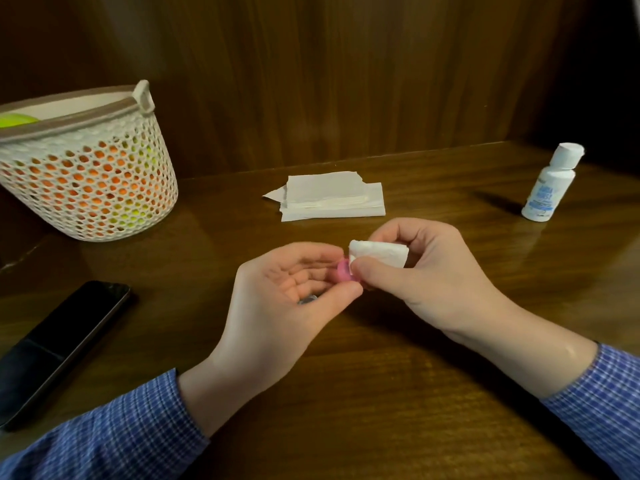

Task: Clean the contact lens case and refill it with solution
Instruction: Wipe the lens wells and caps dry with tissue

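A small pink piece of the contact lens case (343, 272) is pinched between the thumb and fingertips of my left hand (287, 289), just above the wooden table (398, 393). My right hand (426, 275) grips a folded white tissue (379, 253) and presses one corner of it against the pink piece. A small clear or grey part (307, 300) shows under my left palm; I cannot tell what it is. The white solution bottle (550, 183) with blue print stands capped at the far right, apart from both hands.
A stack of white tissues (332, 199) lies at the back middle. At the back left stands a white perforated basket (86, 168) with orange and green things inside. A dark phone (59, 344) lies at the left. A wooden wall rises behind the table.
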### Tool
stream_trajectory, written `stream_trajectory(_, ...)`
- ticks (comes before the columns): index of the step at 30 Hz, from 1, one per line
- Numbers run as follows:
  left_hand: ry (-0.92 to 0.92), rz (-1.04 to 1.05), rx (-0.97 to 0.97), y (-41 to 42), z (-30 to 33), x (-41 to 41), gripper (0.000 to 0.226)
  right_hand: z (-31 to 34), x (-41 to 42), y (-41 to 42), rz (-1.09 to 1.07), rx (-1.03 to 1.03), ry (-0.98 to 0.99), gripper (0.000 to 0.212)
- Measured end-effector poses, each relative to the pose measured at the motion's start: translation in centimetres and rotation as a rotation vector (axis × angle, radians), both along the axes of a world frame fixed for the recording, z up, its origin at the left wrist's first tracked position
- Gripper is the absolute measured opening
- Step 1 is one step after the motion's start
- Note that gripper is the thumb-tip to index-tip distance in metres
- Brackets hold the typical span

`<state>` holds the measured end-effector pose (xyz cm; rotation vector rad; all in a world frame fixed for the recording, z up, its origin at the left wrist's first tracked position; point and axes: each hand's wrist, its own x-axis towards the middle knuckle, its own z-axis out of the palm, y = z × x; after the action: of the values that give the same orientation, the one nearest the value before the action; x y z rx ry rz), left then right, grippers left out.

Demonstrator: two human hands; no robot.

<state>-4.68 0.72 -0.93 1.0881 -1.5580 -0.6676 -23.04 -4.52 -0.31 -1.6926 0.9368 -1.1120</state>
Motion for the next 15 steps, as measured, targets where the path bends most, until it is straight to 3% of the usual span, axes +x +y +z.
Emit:
stream_trajectory(9, 0.002, -0.049, 0.079, -0.4, -0.3, 0.5, 0.036, -0.1, 0.2, 0.7, -0.109, -0.235, 0.138, 0.015)
stream_trajectory(15, 0.194, -0.258, 0.384, -1.2, -0.3, 1.6, 0.027, -0.4, 0.2, 0.9, -0.122, -0.391, 0.204, 0.014)
